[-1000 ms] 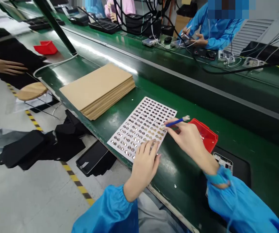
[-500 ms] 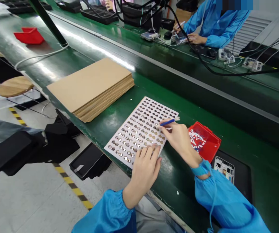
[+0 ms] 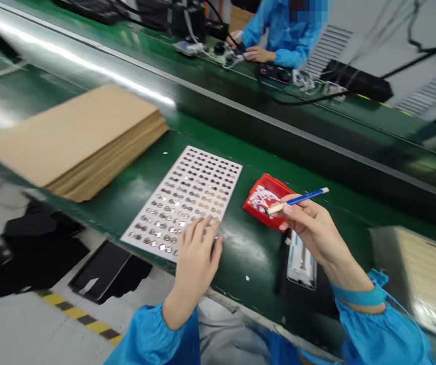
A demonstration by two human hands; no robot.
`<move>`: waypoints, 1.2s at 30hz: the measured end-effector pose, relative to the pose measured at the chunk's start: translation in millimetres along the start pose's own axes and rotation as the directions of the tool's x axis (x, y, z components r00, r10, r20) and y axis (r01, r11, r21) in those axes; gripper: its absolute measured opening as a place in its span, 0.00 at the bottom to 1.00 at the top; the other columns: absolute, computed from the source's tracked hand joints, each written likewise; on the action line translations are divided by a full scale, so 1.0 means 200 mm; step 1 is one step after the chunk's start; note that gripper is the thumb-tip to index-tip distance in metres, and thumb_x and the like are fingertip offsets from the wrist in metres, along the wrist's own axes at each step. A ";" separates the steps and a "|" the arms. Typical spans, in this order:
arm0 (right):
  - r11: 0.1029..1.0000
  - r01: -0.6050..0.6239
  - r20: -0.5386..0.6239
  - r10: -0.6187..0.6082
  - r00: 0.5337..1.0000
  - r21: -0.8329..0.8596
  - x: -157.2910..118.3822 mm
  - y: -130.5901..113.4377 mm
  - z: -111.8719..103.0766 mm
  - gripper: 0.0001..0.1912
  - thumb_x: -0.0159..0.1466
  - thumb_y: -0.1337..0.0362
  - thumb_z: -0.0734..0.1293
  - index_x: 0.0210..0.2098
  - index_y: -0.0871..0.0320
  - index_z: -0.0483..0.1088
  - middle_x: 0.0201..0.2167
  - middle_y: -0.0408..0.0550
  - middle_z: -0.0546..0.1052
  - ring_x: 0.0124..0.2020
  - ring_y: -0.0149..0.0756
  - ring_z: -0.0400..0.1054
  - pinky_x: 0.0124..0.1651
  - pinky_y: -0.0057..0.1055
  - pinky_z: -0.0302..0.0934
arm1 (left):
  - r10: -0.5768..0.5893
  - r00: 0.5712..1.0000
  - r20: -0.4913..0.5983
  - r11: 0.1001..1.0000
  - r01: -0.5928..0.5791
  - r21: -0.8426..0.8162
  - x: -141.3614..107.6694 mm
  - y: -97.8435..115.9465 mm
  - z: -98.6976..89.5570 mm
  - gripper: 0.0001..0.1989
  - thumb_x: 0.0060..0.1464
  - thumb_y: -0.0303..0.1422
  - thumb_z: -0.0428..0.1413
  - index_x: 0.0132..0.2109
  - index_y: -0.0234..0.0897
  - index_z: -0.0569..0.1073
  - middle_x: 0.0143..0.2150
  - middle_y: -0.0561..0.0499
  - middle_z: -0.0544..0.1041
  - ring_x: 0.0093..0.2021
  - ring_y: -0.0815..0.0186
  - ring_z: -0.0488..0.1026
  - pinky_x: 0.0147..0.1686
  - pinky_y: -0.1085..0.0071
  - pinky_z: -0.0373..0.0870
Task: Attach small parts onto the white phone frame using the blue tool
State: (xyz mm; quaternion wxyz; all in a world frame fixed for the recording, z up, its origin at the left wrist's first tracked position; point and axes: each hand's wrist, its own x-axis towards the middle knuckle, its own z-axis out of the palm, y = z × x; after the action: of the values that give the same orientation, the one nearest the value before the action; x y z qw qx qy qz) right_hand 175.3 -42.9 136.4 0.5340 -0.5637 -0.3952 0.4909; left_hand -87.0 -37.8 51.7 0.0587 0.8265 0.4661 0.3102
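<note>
My left hand point(image 3: 198, 256) lies flat on the lower right part of a white sheet point(image 3: 153, 209), fingers stretched out. Rows of small dark and shiny metallic pieces cover that sheet, with some tan ones at its right side. In my right hand point(image 3: 314, 228) is a slim blue pen-like tool point(image 3: 306, 196) with whitish ends, pinched between thumb and fingers. Its tip is over a red bin point(image 3: 269, 219) holding small white pieces point(image 3: 259, 197); whether it touches them I cannot tell. Below the right hand, an opened phone-like device point(image 3: 302, 263) rests on a black mat point(image 3: 312, 299).
A stack of brown cardboard sheets point(image 3: 77, 132) stands at left on the green table point(image 3: 236, 253). A pale ridged block point(image 3: 426, 279) is at far right. Across the bench, a person in blue sleeves point(image 3: 271, 35) works among cables and small devices.
My right hand has moved right with the pen-like tool, from the sheet to the red bin. The left hand stays on the sheet. The view has swung right.
</note>
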 end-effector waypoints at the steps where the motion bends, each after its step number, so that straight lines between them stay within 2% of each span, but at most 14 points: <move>1: 0.999 -0.027 -0.045 0.028 0.999 0.029 -0.06 0.02 -0.07 0.29 0.59 0.45 0.88 0.45 0.56 0.78 0.38 0.51 0.84 0.37 0.46 0.82 0.34 0.32 0.81 | 0.029 1.000 0.005 0.999 -0.029 -0.034 -0.01 0.02 -0.02 0.13 0.78 0.29 0.49 0.59 0.35 0.77 0.61 0.38 0.81 0.61 0.46 0.75 0.56 0.51 0.72; 4: 0.999 -0.008 -0.201 -0.001 0.980 -0.042 -0.21 0.11 -0.27 0.31 0.60 0.44 0.87 0.48 0.56 0.74 0.41 0.53 0.85 0.44 0.48 0.83 0.36 0.31 0.81 | 0.198 0.976 0.088 0.965 -0.179 -0.190 -0.01 0.15 -0.04 0.12 0.78 0.29 0.50 0.59 0.36 0.76 0.61 0.40 0.81 0.62 0.49 0.75 0.57 0.54 0.72; 6: 0.976 0.058 -0.288 -0.118 0.950 -0.210 -0.27 0.18 -0.37 0.30 0.64 0.42 0.84 0.48 0.55 0.70 0.43 0.55 0.85 0.46 0.49 0.83 0.38 0.33 0.81 | 0.360 0.923 0.138 0.907 -0.311 -0.285 0.01 0.27 -0.01 0.13 0.78 0.29 0.48 0.58 0.37 0.77 0.61 0.43 0.81 0.62 0.52 0.76 0.57 0.56 0.73; 8: 0.914 0.111 -0.310 -0.244 0.919 -0.390 -0.30 0.25 -0.43 0.25 0.69 0.44 0.79 0.47 0.54 0.68 0.45 0.55 0.84 0.47 0.49 0.83 0.42 0.36 0.82 | 0.490 0.861 0.134 0.841 -0.427 -0.331 0.05 0.40 0.07 0.15 0.77 0.29 0.47 0.57 0.36 0.78 0.62 0.42 0.81 0.63 0.53 0.76 0.57 0.57 0.74; 10: 0.845 0.141 -0.270 -0.316 0.910 -0.515 -0.30 0.31 -0.44 0.17 0.74 0.49 0.73 0.48 0.54 0.67 0.46 0.55 0.84 0.47 0.48 0.83 0.47 0.39 0.81 | 0.555 0.823 0.125 0.808 -0.497 -0.318 0.09 0.50 0.19 0.16 0.76 0.28 0.47 0.57 0.34 0.80 0.63 0.39 0.81 0.65 0.52 0.76 0.59 0.57 0.75; 13: 0.747 0.179 -0.168 -0.363 0.917 -0.640 -0.27 0.34 -0.42 0.10 0.77 0.56 0.66 0.51 0.55 0.68 0.48 0.55 0.83 0.47 0.47 0.83 0.50 0.41 0.80 | 0.562 0.807 0.180 0.823 -0.526 -0.213 0.15 0.57 0.37 0.18 0.75 0.28 0.49 0.62 0.26 0.79 0.68 0.32 0.78 0.68 0.48 0.75 0.62 0.54 0.75; 16: 0.650 0.158 -0.105 -0.346 0.933 -0.743 -0.25 0.35 -0.39 0.09 0.78 0.59 0.62 0.51 0.55 0.69 0.50 0.56 0.82 0.45 0.47 0.82 0.49 0.42 0.79 | 0.535 0.809 0.243 0.845 -0.517 -0.140 0.17 0.55 0.46 0.22 0.75 0.29 0.48 0.68 0.22 0.75 0.70 0.29 0.75 0.69 0.45 0.74 0.63 0.52 0.74; 19: 0.591 0.151 -0.057 -0.318 0.946 -0.792 -0.25 0.33 -0.39 0.08 0.78 0.61 0.60 0.52 0.55 0.68 0.49 0.56 0.81 0.45 0.50 0.82 0.49 0.44 0.78 | 0.522 0.810 0.267 0.853 -0.502 -0.145 0.16 0.53 0.47 0.24 0.75 0.29 0.47 0.70 0.24 0.74 0.72 0.31 0.74 0.70 0.46 0.73 0.63 0.52 0.74; 23: 0.532 0.195 0.019 -0.317 0.948 -0.824 -0.26 0.31 -0.41 0.08 0.79 0.65 0.58 0.52 0.56 0.68 0.50 0.56 0.80 0.46 0.51 0.82 0.49 0.44 0.78 | 0.519 0.818 0.249 0.855 -0.492 -0.167 0.15 0.53 0.43 0.23 0.74 0.29 0.47 0.67 0.25 0.77 0.70 0.31 0.76 0.67 0.45 0.76 0.60 0.53 0.74; 27: 0.443 0.134 0.037 -0.220 0.975 -0.886 -0.25 0.28 -0.40 0.10 0.79 0.68 0.58 0.54 0.57 0.69 0.53 0.57 0.80 0.49 0.50 0.81 0.52 0.44 0.79 | 0.486 0.815 0.315 0.874 -0.465 -0.144 0.15 0.54 0.42 0.24 0.75 0.29 0.47 0.69 0.26 0.76 0.70 0.31 0.75 0.67 0.44 0.75 0.62 0.51 0.73; 30: 0.361 0.098 0.040 -0.166 0.985 -0.927 -0.24 0.26 -0.37 0.13 0.80 0.69 0.59 0.59 0.59 0.70 0.56 0.58 0.80 0.51 0.52 0.80 0.51 0.43 0.79 | 0.469 0.809 0.354 0.881 -0.457 -0.122 0.16 0.56 0.42 0.24 0.75 0.29 0.47 0.69 0.26 0.75 0.70 0.31 0.75 0.67 0.44 0.74 0.62 0.51 0.72; 34: 0.275 0.035 0.007 -0.102 0.995 -0.961 -0.23 0.25 -0.34 0.18 0.81 0.73 0.62 0.68 0.62 0.66 0.59 0.58 0.80 0.53 0.55 0.80 0.50 0.41 0.78 | 0.483 0.832 0.272 0.874 -0.476 -0.098 0.17 0.57 0.43 0.22 0.74 0.28 0.48 0.66 0.21 0.77 0.65 0.31 0.79 0.60 0.46 0.76 0.56 0.53 0.73; 36: 0.275 0.012 -0.007 -0.067 0.998 -0.961 -0.22 0.25 -0.32 0.19 0.81 0.75 0.64 0.69 0.63 0.64 0.59 0.58 0.80 0.54 0.55 0.80 0.51 0.41 0.77 | 0.474 0.844 0.252 0.879 -0.468 -0.090 0.17 0.57 0.44 0.22 0.74 0.28 0.49 0.66 0.20 0.76 0.62 0.30 0.79 0.56 0.46 0.76 0.54 0.53 0.72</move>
State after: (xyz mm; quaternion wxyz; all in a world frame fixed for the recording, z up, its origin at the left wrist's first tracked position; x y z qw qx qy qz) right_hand 224.5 -104.5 88.6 0.1085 -0.7725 -0.6124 0.1280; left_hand 60.2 -56.8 40.5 0.0530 0.9487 0.2330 0.2071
